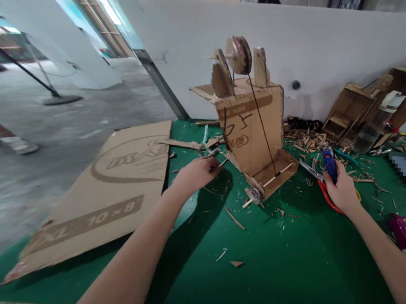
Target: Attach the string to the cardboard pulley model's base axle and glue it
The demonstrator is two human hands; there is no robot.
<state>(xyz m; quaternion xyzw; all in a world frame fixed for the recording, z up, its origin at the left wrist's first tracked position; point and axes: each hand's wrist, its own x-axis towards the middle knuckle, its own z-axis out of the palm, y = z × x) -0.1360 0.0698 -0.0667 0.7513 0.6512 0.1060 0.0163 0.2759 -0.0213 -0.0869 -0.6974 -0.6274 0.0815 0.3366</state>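
A cardboard model [249,127] stands in the middle of the green table, with a cardboard wheel [242,55] on a stick axle at its top. A dark string [261,112] runs from the wheel to a thin stick [278,174] across the box at its foot. To its left, my left hand [201,174] is closed low over scraps; thin slivers show at its fingertips, but what it holds is unclear. On the right, my right hand [342,189] grips a blue tool [329,164], perhaps a utility knife. Beneath that hand lie red-handled scissors [328,198].
A large cardboard sheet [118,174] covers the table's left side. Cardboard scraps [304,136] lie behind. At the right are a clear bottle [375,122], more cardboard structures [352,107] and a magenta tool [404,233]. A white partition [182,44] rises behind; someone's foot [21,145] shows left.
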